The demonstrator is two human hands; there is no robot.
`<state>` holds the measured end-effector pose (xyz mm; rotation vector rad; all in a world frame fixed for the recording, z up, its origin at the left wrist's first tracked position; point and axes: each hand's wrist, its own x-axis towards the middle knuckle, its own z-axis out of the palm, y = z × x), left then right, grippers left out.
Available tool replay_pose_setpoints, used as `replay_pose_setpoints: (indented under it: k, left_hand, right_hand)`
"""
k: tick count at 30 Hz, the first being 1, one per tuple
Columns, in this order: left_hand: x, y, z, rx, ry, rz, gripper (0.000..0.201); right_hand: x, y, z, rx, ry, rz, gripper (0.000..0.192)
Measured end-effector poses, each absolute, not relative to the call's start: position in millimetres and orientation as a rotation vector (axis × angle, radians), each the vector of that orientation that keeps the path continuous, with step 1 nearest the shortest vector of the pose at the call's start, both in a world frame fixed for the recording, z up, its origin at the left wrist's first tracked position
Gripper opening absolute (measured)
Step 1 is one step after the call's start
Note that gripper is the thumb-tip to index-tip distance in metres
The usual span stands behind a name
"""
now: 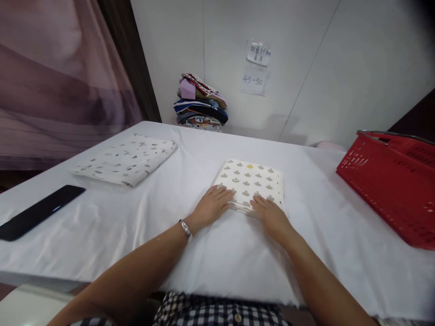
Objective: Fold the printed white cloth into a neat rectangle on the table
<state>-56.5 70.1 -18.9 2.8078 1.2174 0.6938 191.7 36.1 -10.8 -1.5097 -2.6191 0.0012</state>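
A folded white cloth (249,179) printed with grey shapes and a few coloured ones lies flat on the white-covered table (204,258) in front of me. My left hand (213,204) rests on its near left corner, palm down with the fingers stretched out. On the near right part of the same cloth, my right hand (270,216) lies with its fingers extended. Neither hand grips the fabric. To the left is a second folded white cloth (127,158) with a grey leaf-like pattern, apart from both hands.
A red plastic basket (390,181) stands at the table's right side. At the left edge lies a flat black object (41,212). Folded fabrics (201,106) are stacked by the back wall, below and left of two handwritten paper signs (254,81). A pinkish curtain (57,81) hangs at left.
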Motion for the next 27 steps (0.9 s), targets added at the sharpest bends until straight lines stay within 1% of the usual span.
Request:
replay_pose_setpoints:
  k: [3, 6, 9, 13, 17, 22, 27]
  left_hand:
    - [-51.8, 68.3, -15.0, 2.81, 1.231, 0.723, 0.034]
    - [-48.8, 68.5, -15.4, 2.828, 1.23, 0.719, 0.028]
    - [-48.4, 69.5, -18.4, 2.829, 1.225, 0.758, 0.027]
    - [-48.9, 69.3, -18.5, 2.793, 1.198, 0.801, 0.027]
    - [-47.9, 68.8, -14.8, 2.748, 1.135, 0.828, 0.031]
    - [-46.5, 69.9, -16.2, 2.688, 1.137, 0.905, 0.027]
    - [-48.2, 72.0, -21.3, 2.7, 1.109, 1.007, 0.025]
  right_hand:
    - [193.2, 35.4, -9.1, -1.479, -2.568, 0.061, 0.062]
    - [193.7, 32.7, -1.6, -1.405, -2.457, 0.153, 0.051]
    - [192.5, 30.2, 6.1, -1.358, -2.361, 0.233, 0.04]
    - [189.9, 31.8, 6.5, -1.361, -2.289, 0.222, 0.031]
    - [187.9, 35.6, 1.4, -1.394, -2.261, 0.13, 0.029]
    - [184.2, 32.7, 3.6, -1.359, -2.221, -0.007, 0.029]
    - [185.2, 30.9, 5.6, -1.269, -2.384, 0.023, 0.026]
